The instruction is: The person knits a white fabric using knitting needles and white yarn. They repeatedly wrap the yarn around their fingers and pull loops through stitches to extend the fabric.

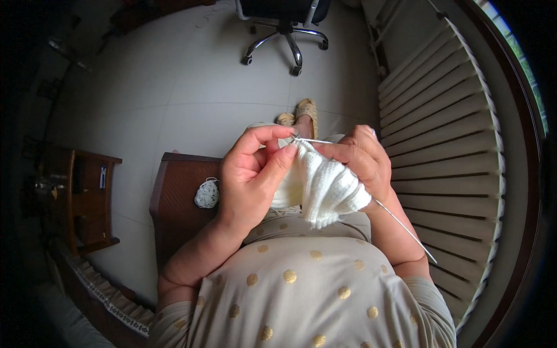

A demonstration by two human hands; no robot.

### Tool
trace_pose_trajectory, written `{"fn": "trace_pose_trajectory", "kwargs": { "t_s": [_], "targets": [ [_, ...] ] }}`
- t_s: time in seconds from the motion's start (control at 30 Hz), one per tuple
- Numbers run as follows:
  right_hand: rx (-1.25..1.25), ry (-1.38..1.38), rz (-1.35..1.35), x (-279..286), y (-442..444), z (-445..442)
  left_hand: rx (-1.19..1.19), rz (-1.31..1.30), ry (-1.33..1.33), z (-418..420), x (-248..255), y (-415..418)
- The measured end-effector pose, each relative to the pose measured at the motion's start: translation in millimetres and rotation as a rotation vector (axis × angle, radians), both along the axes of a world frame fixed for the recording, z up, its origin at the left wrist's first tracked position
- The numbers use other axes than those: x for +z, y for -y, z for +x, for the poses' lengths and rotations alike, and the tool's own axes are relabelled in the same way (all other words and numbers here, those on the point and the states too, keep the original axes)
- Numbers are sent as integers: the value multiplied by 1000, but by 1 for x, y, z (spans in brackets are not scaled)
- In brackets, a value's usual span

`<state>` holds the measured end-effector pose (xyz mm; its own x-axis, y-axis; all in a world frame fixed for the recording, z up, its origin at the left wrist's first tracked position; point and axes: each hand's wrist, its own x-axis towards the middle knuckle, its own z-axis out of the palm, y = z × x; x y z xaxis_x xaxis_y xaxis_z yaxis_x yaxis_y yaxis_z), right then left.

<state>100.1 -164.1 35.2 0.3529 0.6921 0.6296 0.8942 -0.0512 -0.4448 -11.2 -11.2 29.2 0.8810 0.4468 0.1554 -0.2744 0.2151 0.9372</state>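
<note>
White ribbed knitting [326,185] hangs between my two hands above my lap. My left hand [250,174] pinches its upper left corner between thumb and fingers, where the metal needle tips [296,134] meet. My right hand [365,158] grips the upper right part of the fabric along with a knitting needle [407,230], whose long end sticks out past my wrist to the lower right. A taut strand of white yarn [315,140] runs from the tips to my right fingers. The other needle's shaft is mostly hidden by my left hand.
A loose ball of white yarn [206,193] rests on a brown seat or low table [180,187] at my left. Close on my right runs a ribbed radiator [444,174]. A wheeled office chair [285,28] stands ahead, and a wooden cabinet [93,200] at far left.
</note>
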Motion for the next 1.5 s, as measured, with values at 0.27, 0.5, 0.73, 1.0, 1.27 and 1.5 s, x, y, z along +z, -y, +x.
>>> {"fn": "trace_pose_trajectory", "kwargs": {
  "t_s": [0.27, 0.5, 0.73, 1.0, 1.27, 1.5],
  "targets": [
    [362, -506, 104, -17, 0, 16, -242, -116, -161, -3, 11, -8],
    [53, -75, 148, -17, 0, 2, -174, -106, -157, -7, 5, -2],
    [156, -346, 39, -14, -3, -6, -298, -326, -238, -3, -2, -7],
    [495, -1172, 288, -25, 8, 16, -320, -279, -198, -4, -4, -27],
    [734, -1559, -86, -23, -6, 19, -264, -87, -275, -5, -12, -22],
    [636, -1872, 63, -60, 21, 25, -90, -308, -482, -6, -50, -59]
  ]
}}
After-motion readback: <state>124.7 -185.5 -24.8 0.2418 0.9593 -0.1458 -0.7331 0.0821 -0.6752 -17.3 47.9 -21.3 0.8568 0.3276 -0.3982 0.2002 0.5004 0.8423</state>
